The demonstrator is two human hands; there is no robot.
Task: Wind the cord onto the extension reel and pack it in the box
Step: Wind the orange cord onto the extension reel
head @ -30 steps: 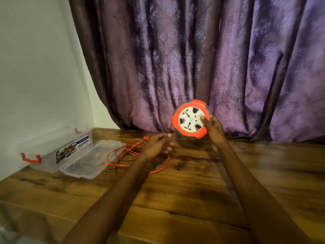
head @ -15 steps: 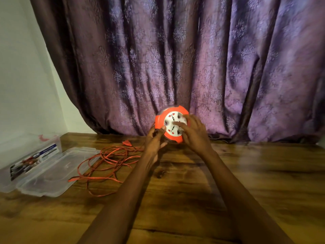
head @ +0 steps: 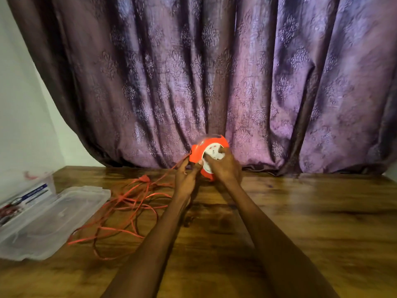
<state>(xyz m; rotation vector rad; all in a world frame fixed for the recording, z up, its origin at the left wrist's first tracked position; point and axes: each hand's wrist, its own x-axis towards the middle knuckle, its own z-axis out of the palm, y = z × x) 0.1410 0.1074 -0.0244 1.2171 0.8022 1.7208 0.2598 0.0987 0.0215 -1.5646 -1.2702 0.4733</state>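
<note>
An orange extension reel [head: 198,152] with a white socket face is held up just above the far side of the wooden table. My right hand [head: 223,166] grips its white face from the right. My left hand [head: 187,176] holds the reel's left edge, where the orange cord leaves it. The loose orange cord [head: 133,203] lies in tangled loops on the table to the left, its plug [head: 144,178] near the far side. The clear plastic box [head: 23,190] stands at the far left edge.
The box's clear lid [head: 53,218] lies flat on the wooden table [head: 311,222] beside the box, with cord loops touching its near corner. A purple patterned curtain [head: 214,82] hangs behind the table. A white wall is at the left.
My left hand left the cord pile and came up to the reel's left edge. The reel turned its face rightward and sank a little. My view shifted right.
</note>
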